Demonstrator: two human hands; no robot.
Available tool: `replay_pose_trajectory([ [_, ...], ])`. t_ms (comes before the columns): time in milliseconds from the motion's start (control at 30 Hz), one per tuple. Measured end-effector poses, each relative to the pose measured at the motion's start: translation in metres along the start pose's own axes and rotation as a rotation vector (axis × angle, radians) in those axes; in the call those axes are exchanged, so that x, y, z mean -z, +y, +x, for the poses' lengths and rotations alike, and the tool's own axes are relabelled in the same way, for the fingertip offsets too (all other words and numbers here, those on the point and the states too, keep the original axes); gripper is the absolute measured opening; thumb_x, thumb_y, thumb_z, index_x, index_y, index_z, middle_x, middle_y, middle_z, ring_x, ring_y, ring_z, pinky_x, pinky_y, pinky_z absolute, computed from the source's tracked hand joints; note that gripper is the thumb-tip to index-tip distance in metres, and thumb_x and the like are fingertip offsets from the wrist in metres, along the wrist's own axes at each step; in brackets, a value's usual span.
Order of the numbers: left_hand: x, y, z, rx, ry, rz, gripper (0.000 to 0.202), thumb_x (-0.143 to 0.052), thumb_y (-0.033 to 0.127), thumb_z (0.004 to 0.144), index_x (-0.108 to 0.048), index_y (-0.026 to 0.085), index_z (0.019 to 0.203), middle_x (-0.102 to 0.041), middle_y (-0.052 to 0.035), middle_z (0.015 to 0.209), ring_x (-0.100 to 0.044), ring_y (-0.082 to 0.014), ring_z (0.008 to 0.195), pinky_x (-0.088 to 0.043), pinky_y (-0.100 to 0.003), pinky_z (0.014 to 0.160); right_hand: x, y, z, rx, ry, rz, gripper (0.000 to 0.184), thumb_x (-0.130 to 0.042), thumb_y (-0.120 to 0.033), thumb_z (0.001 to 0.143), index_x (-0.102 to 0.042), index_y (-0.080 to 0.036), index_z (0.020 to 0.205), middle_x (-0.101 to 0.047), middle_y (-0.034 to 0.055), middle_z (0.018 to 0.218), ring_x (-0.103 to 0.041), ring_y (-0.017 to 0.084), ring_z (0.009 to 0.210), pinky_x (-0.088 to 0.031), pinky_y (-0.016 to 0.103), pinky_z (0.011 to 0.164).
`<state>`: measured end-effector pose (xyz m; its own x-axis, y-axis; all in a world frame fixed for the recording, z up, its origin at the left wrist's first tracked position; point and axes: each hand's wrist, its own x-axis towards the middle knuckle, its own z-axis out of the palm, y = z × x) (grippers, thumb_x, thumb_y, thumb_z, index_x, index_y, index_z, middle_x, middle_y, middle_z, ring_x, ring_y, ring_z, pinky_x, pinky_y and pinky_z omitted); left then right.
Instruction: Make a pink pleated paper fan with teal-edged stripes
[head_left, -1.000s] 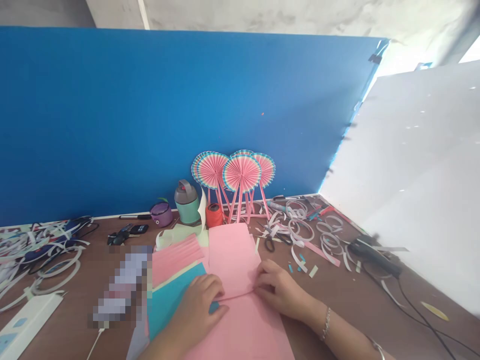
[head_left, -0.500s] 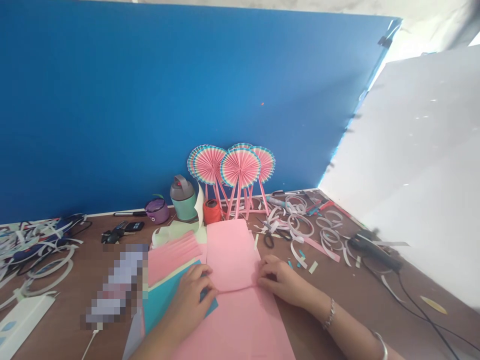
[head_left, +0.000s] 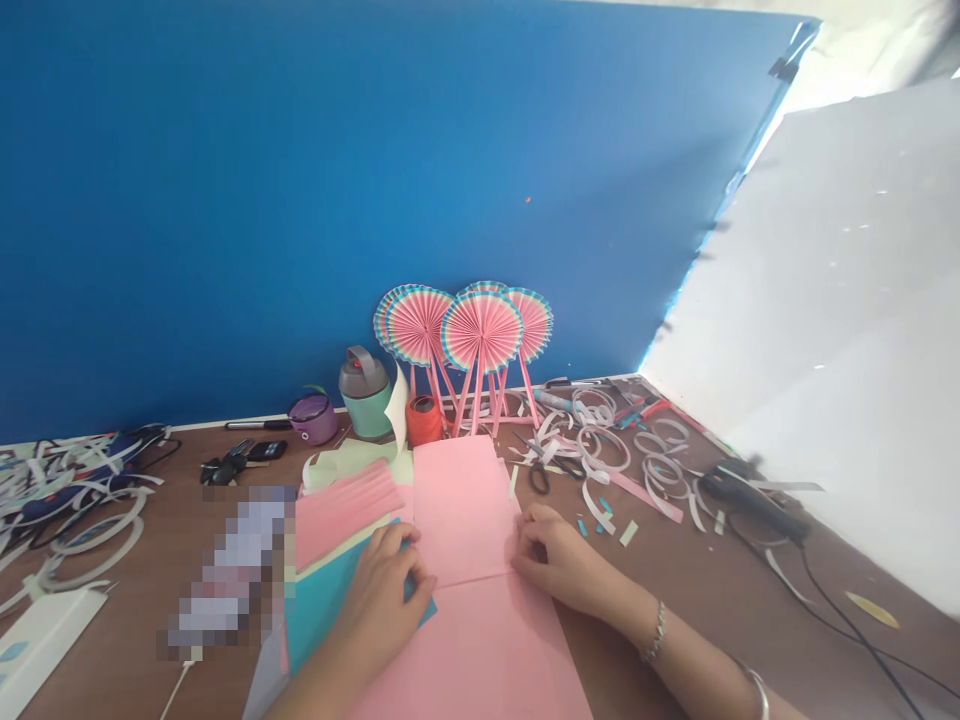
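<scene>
A smaller pink paper sheet (head_left: 459,510) lies over a larger pink sheet (head_left: 480,650) in front of me, its near edge running straight across. My right hand (head_left: 559,555) pinches the smaller sheet's lower right edge with thumb and curled fingers. My left hand (head_left: 386,580) rests on a blue paper sheet (head_left: 330,605), fingertips beside the smaller sheet's left edge. Its fingers are loosely bent and the thumb stands apart, with nothing held. Pleated pink paper (head_left: 345,510) lies beyond the blue sheet, on pale green paper (head_left: 360,462).
Round pink paper fans (head_left: 482,335) stand at the back by a red spool (head_left: 424,420) and a green flask (head_left: 366,395). Scissors (head_left: 540,475) and curled paper strips (head_left: 600,450) lie right, near a black corded tool (head_left: 757,505). A pixelated object (head_left: 232,570) and power strip (head_left: 52,640) are left.
The smaller pink sheet's near edge looks flatter against the sheet below. Both hands stay almost in place; the view has shifted slightly.
</scene>
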<state>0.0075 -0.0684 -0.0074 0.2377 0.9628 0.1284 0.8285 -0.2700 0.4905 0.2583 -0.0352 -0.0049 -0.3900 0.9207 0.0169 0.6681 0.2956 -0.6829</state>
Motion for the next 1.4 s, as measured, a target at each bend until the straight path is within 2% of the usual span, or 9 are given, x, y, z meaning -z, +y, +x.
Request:
replay_pose_trajectory([
  [167, 0.003, 0.005, 0.002, -0.011, -0.004, 0.065, 0.017, -0.051, 0.013, 0.076, -0.054, 0.019, 0.06, -0.058, -0.0064, 0.101, -0.053, -0.0252, 0.101, -0.048, -0.04, 0.082, 0.0, -0.001, -0.001, 0.017, -0.003, -0.049, 0.022, -0.049, -0.004, 0.067, -0.038, -0.018, 0.056, -0.049, 0.0022, 0.077, -0.049, 0.016, 0.077, -0.038, 0.026, 0.066],
  [233, 0.004, 0.006, 0.0, -0.029, -0.01, 0.092, 0.012, -0.05, 0.013, 0.077, -0.059, 0.02, 0.072, -0.058, -0.0067, 0.1, -0.053, -0.0248, 0.1, -0.048, -0.041, 0.081, 0.002, -0.003, -0.003, 0.032, 0.015, -0.093, 0.016, -0.049, -0.004, 0.068, -0.044, -0.018, 0.062, -0.05, 0.0028, 0.079, -0.048, 0.017, 0.077, -0.038, 0.027, 0.067],
  [300, 0.004, 0.007, -0.002, -0.1, -0.015, 0.128, 0.028, -0.047, 0.008, 0.077, -0.062, 0.023, 0.094, -0.057, -0.0072, 0.108, -0.05, -0.0249, 0.105, -0.047, -0.042, 0.085, 0.003, -0.004, -0.005, 0.101, 0.032, -0.148, 0.018, -0.049, -0.003, 0.07, -0.053, -0.018, 0.08, -0.052, 0.0044, 0.085, -0.047, 0.018, 0.082, -0.039, 0.029, 0.07],
  [367, 0.002, 0.007, -0.005, -0.218, -0.022, 0.182, 0.054, -0.042, -0.001, 0.073, -0.057, 0.03, 0.115, -0.051, -0.0064, 0.123, -0.043, -0.0254, 0.117, -0.043, -0.045, 0.093, 0.002, -0.005, -0.007, 0.239, 0.007, -0.222, 0.032, -0.048, -0.002, 0.074, -0.056, -0.02, 0.1, -0.053, 0.0056, 0.093, -0.046, 0.019, 0.086, -0.038, 0.03, 0.074],
  [467, -0.004, 0.006, -0.007, -0.369, -0.043, 0.275, 0.077, -0.039, -0.01, 0.067, -0.051, 0.041, 0.123, -0.04, -0.0023, 0.138, -0.031, -0.0258, 0.129, -0.033, -0.049, 0.102, -0.003, -0.005, -0.01, 0.439, -0.061, -0.367, 0.037, -0.041, -0.006, 0.086, -0.058, -0.026, 0.111, -0.053, 0.0057, 0.093, -0.045, 0.018, 0.083, -0.035, 0.031, 0.073],
  [633, -0.006, 0.005, -0.006, -0.408, -0.087, 0.329, 0.075, -0.042, -0.008, 0.07, -0.052, 0.044, 0.123, -0.035, 0.0007, 0.145, -0.026, -0.0252, 0.133, -0.029, -0.049, 0.106, -0.01, -0.001, -0.009, 0.535, -0.076, -0.484, 0.03, -0.045, -0.017, 0.091, -0.061, -0.031, 0.113, -0.053, 0.0058, 0.089, -0.043, 0.018, 0.081, -0.031, 0.031, 0.068],
  [933, 0.015, -0.005, -0.003, -0.274, -0.113, 0.134, 0.044, -0.051, 0.003, 0.077, -0.071, 0.039, 0.093, -0.05, -0.0011, 0.133, -0.038, -0.0294, 0.127, -0.039, -0.055, 0.099, 0.007, -0.002, -0.013, 0.472, -0.057, -0.41, 0.034, -0.048, -0.009, 0.083, -0.069, -0.03, 0.099, -0.054, 0.0059, 0.089, -0.045, 0.019, 0.082, -0.033, 0.032, 0.07],
  [1133, 0.022, -0.011, -0.005, -0.305, -0.115, 0.094, 0.048, -0.05, 0.002, 0.076, -0.07, 0.041, 0.094, -0.05, 0.0007, 0.133, -0.036, -0.0295, 0.129, -0.039, -0.056, 0.099, 0.015, 0.0, -0.015, 0.471, -0.054, -0.416, 0.034, -0.046, -0.007, 0.081, -0.071, -0.027, 0.091, -0.052, 0.0057, 0.084, -0.044, 0.019, 0.078, -0.033, 0.032, 0.067],
  [1400, 0.036, -0.014, -0.007, -0.299, -0.216, 0.172, 0.062, -0.045, -0.003, 0.066, -0.068, 0.044, 0.099, -0.051, 0.0038, 0.133, -0.036, -0.0293, 0.129, -0.035, -0.057, 0.101, 0.028, 0.002, -0.017, 0.408, -0.083, -0.425, 0.04, -0.048, -0.004, 0.071, -0.072, -0.029, 0.092, -0.05, 0.0047, 0.079, -0.044, 0.02, 0.078, -0.034, 0.033, 0.069],
])
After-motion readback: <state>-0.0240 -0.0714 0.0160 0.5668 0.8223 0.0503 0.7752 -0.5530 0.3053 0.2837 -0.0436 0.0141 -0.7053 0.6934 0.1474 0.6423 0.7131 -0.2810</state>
